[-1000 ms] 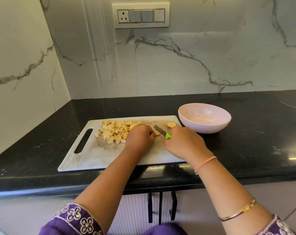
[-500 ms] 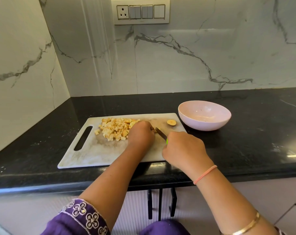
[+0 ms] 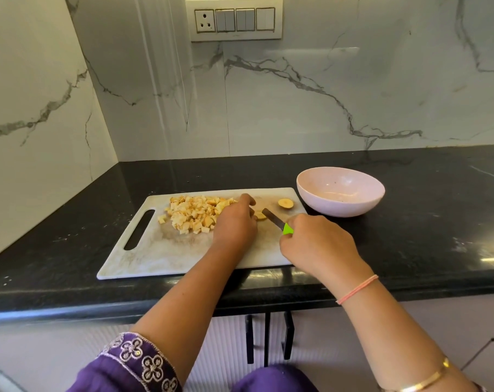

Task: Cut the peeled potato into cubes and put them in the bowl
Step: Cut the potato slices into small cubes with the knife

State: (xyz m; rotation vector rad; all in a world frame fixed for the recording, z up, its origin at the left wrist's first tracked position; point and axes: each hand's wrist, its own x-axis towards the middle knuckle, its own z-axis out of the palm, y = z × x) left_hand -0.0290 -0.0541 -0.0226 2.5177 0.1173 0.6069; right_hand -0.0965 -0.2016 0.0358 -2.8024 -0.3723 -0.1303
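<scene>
Observer: Since half a second ago we log the right hand [image 3: 316,244] shifted slightly toward the bowl side. The knife [image 3: 274,220] shows more of its green handle. A small potato piece [image 3: 260,215] now peeks out between the blade and the left hand [image 3: 234,224].

Checker: Hand states?

Observer: The right hand's fingers are wrapped round the knife handle. The blade angles away and to the left, its tip just beside the potato piece. The left hand is knuckles up, fingers curled down onto that piece, the index finger reaching toward the board's far edge. We cannot see the contact underneath.

Checker: Where do we record the potato?

Observer: The cubes [image 3: 196,215] are heaped on the far left part of the white cutting board [image 3: 161,256], against the left hand. One cube sits just beside the heap's left edge. A round end slice [image 3: 285,203] lies near the far right corner. The pink bowl [image 3: 340,190] stands on the black counter [image 3: 424,222], just beside that corner.
</scene>
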